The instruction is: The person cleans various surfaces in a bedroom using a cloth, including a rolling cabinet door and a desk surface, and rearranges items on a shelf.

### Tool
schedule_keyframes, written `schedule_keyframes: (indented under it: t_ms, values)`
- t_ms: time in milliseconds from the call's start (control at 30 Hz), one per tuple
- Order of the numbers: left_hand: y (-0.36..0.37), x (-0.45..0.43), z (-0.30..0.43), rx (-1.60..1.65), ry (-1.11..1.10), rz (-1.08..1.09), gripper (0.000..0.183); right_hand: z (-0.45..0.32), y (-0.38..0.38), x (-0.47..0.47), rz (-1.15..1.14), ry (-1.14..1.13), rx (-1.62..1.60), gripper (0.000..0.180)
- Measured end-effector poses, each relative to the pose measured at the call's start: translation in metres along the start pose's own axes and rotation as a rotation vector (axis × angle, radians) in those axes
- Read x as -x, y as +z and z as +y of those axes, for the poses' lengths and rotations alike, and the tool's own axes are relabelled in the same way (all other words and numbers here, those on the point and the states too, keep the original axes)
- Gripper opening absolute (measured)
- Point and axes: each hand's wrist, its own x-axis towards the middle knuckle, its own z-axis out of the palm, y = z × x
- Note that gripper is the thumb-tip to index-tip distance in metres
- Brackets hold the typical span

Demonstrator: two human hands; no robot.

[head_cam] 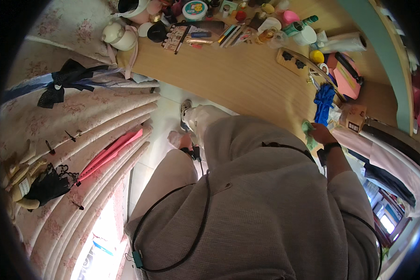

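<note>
At the right edge of the wooden desktop (210,75), my right hand (320,133) grips a green cloth (309,134). Just beyond it lies a bunched blue cloth (324,104), beside a small cardboard box (353,117). My left hand (184,140) hangs low over the tiled floor, beside my leg. Something pale and crumpled, perhaps a cloth or thin plastic (175,138), is in its fingers; what it is cannot be made out. Both wrists wear black straps with cables.
Pens (231,35), jars, bottles and a white round tub (195,10) crowd the desk's back. A wooden-backed piece with black knobs (293,61) lies at the right. Flowered curtains (80,105) with clips and a black bow (61,82) hang left. Clothes (388,154) lie at the right.
</note>
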Motion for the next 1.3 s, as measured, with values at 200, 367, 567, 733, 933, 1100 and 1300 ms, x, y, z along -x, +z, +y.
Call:
schedule_keyframes:
  t_ms: [200,367,567,733,933,1100,1300]
  values:
    - [0.033,-0.006,0.027,0.62,-0.347,-0.192,0.039,0.025,0.012,0.01,-0.016,0.082,0.034,0.043]
    - [0.048,-0.017,0.037,0.659,-0.223,0.033,0.039,0.014,0.002,0.014,-0.016,-0.03,0.162,0.038]
    - [0.014,-0.002,0.042,0.598,-0.261,-0.006,0.05,-0.004,0.006,0.015,-0.013,0.022,0.085,0.044]
    - [0.004,0.059,0.043,0.757,-0.162,-0.135,0.045,-0.01,0.021,0.003,-0.018,0.032,-0.044,0.041]
    - [-0.002,0.128,0.081,0.819,0.048,-0.291,0.059,-0.013,0.037,-0.003,-0.059,0.02,-0.042,0.043]
    - [-0.005,0.113,0.039,0.758,-0.012,-0.538,0.048,0.016,0.042,-0.004,-0.086,-0.02,-0.003,0.045]
    - [-0.004,0.139,0.035,0.997,-0.292,-0.592,0.044,0.056,0.042,-0.006,-0.053,-0.055,-0.019,0.046]
